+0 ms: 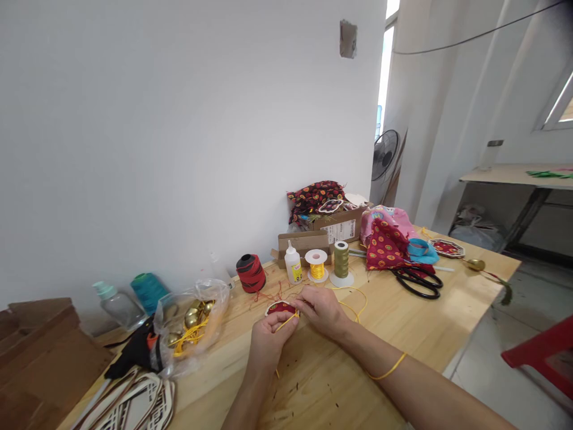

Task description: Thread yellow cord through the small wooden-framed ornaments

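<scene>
Above the table's front part, my left hand (269,334) is closed, with a yellow cord (285,323) running across its fingers. Just beyond its fingertips shows a small red patterned fabric piece (278,307) with a pale rim, partly hidden by the hand. My right hand (323,312) meets it from the right, thumb and fingers pinched at the cord beside the rim. The cord loops out behind the right hand over the wood, and a length of it lies across the right forearm. The exact pinch point is covered by fingers.
Beyond the hands stand a red thread spool (250,273), glue bottle (293,264), yellow cord spool (317,266) and olive thread cone (341,260). Black scissors (418,282) lie right. A plastic bag (192,322) of brass bells and stacked frames (134,403) are left. A wall backs the table.
</scene>
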`<state>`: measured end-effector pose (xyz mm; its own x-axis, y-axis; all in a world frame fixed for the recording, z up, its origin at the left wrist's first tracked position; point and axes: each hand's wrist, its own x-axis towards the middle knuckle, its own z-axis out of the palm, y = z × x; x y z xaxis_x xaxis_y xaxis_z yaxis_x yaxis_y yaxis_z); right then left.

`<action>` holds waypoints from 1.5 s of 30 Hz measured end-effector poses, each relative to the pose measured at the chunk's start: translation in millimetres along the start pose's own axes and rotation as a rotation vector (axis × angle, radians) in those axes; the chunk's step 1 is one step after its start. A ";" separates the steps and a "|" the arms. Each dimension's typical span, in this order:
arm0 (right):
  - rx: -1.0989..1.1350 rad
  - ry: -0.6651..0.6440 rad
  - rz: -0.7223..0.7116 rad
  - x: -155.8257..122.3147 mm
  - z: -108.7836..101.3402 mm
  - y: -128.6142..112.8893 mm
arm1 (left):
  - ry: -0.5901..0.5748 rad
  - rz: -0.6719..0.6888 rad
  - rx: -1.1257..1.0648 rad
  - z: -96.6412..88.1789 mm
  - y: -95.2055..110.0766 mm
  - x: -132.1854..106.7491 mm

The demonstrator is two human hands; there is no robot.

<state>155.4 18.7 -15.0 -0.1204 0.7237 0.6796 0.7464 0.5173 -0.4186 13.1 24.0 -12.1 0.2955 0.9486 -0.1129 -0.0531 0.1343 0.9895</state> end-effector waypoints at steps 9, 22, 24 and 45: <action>0.018 -0.006 0.023 0.3 -0.3 -1.0 | 0.014 0.051 0.004 -0.5 -3.3 1.1; 0.079 0.017 -0.015 0.3 -0.6 -1.9 | -0.006 0.012 -0.029 -1.9 -4.7 3.0; 0.086 0.023 -0.016 0.4 -0.9 -1.8 | 0.002 0.003 -0.031 -1.4 -5.4 4.0; 0.081 -0.029 0.002 -0.9 1.0 -0.1 | 0.007 0.083 -0.017 -1.5 -4.7 5.9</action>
<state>154.8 18.5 -16.1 -0.1385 0.7371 0.6614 0.6913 0.5502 -0.4684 13.7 29.4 -17.5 0.2826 0.9587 -0.0315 -0.0936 0.0602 0.9938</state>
